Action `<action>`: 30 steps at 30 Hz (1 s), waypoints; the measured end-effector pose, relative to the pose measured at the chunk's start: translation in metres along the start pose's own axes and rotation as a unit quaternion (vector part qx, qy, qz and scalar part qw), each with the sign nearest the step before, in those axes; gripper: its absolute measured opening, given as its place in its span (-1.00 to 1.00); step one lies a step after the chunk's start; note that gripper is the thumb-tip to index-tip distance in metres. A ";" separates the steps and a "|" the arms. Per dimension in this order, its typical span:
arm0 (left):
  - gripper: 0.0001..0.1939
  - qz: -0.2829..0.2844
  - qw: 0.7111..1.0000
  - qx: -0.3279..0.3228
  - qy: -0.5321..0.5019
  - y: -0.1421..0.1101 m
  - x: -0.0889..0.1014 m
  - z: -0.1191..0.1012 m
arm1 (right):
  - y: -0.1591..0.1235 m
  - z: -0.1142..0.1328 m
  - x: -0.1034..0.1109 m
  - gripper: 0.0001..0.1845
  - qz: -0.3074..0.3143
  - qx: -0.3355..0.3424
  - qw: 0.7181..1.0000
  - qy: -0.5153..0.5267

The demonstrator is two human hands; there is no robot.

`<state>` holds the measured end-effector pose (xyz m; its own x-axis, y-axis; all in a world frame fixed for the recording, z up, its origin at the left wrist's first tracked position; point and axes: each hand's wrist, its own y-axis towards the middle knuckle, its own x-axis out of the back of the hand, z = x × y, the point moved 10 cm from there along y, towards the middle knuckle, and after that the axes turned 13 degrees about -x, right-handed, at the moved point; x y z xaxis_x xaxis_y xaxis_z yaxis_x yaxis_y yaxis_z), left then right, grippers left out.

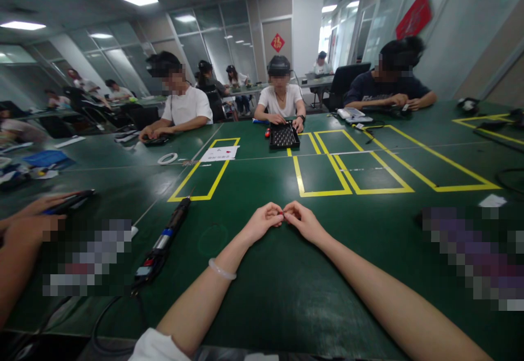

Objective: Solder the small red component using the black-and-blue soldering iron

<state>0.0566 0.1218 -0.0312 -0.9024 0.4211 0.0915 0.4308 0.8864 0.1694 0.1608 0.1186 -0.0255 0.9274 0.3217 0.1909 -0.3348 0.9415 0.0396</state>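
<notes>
Above the green table, my left hand and my right hand meet at the fingertips. Both hands have curled fingers. A tiny red item shows at the fingertips of my left hand, pinched there; its kind is too small to make out. The right thumb and forefinger press together right beside it, and whatever may be between them is hidden. A pale bracelet circles my left wrist.
An electric screwdriver with a cord lies to the left. Yellow tape outlines mark the table ahead. Across from me a person works at a black tray. A co-worker's hand is at far left, near a dark tool.
</notes>
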 end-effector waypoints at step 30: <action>-0.72 -0.036 0.990 0.000 0.137 -0.014 0.010 -0.010 | -0.004 0.010 -0.004 -0.87 -0.012 0.048 0.993 -0.108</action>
<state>0.0421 0.1118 -0.0232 -0.8940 0.2893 0.3421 0.3661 0.9119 0.1856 0.1565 0.1125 -0.0163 0.8811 0.2604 0.3949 -0.3373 0.9311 0.1386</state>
